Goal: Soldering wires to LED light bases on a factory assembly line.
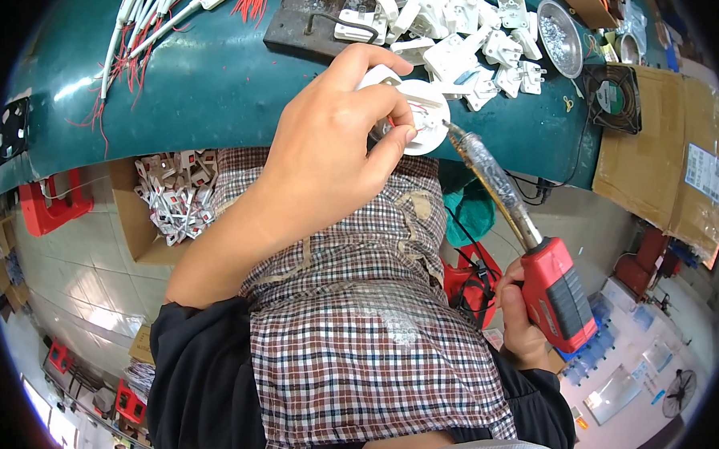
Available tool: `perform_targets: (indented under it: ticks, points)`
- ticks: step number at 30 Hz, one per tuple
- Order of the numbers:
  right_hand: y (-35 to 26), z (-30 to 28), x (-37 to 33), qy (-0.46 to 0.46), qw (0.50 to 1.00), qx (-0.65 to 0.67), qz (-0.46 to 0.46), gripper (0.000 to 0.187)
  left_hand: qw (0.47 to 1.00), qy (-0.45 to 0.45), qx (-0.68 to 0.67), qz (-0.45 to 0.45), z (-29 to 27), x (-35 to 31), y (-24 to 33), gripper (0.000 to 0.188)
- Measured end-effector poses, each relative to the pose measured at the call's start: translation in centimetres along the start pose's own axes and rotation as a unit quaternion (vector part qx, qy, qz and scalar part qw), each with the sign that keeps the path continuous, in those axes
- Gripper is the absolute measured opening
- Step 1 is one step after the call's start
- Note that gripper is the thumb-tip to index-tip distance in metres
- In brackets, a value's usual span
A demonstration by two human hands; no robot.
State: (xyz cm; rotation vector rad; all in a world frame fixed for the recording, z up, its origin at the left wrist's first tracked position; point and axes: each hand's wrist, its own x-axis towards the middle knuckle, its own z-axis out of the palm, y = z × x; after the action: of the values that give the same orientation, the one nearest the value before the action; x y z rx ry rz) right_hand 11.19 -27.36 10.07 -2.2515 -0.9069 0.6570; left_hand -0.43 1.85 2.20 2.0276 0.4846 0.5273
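While the left hand [331, 125] pinches a round white plastic housing [434, 133], the right hand [520, 330] has fingers closed around a red-and-black soldering iron [548, 284].

red and black on the soldering iron handle [560, 296] — plain white on the round plastic housing [435, 107] and the heap of plug housings [450, 54]; the apron [325, 346] is checked in brown, white and navy — sleeves [202, 376] black, tabletop [225, 86] deep green, wire bundle [251, 3] bright red
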Motion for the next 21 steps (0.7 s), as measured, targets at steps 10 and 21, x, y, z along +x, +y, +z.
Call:
perform_targets:
  ticks: [10, 21]
  points:
    - [0.36, 0.46, 0.69, -0.037, 0.996, -0.026, -0.082, 0.025, 0.999, -0.011, -0.027, -0.014, -0.04, 0.03, -0.19, 0.005]
    - [-0.49, 0.56, 0.61, -0.023, 0.998, -0.024, -0.058, 0.023, 1.000, 0.014, -0.027, -0.003, 0.38, -0.23, -0.35, 0.006]
